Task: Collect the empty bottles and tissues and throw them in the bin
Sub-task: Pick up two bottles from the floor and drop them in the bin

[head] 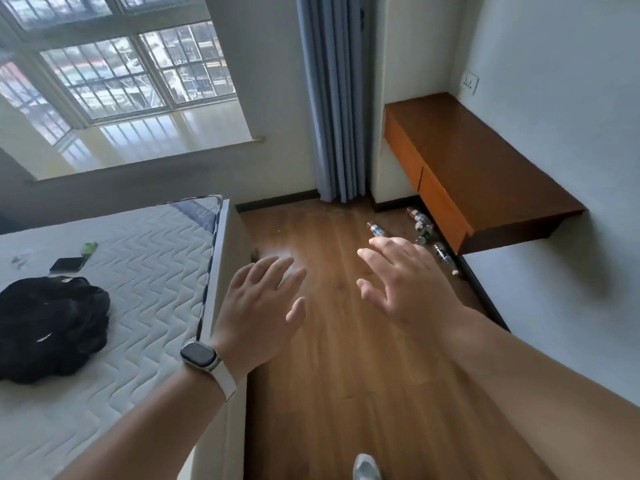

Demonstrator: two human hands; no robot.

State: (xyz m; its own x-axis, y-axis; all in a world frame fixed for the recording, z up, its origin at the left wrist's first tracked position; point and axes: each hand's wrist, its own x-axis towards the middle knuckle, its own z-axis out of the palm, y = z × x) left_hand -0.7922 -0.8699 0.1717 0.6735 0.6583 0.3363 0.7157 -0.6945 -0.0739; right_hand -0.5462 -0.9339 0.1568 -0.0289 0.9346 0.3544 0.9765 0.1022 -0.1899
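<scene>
Both my hands are spread flat with straight fingers and hold nothing: left hand, right hand. Just beyond the right fingertips, clear plastic bottles lie scattered on the glossy plank floor, under the slab-like wooden desk. A quilted mattress lies left of the left hand.
</scene>
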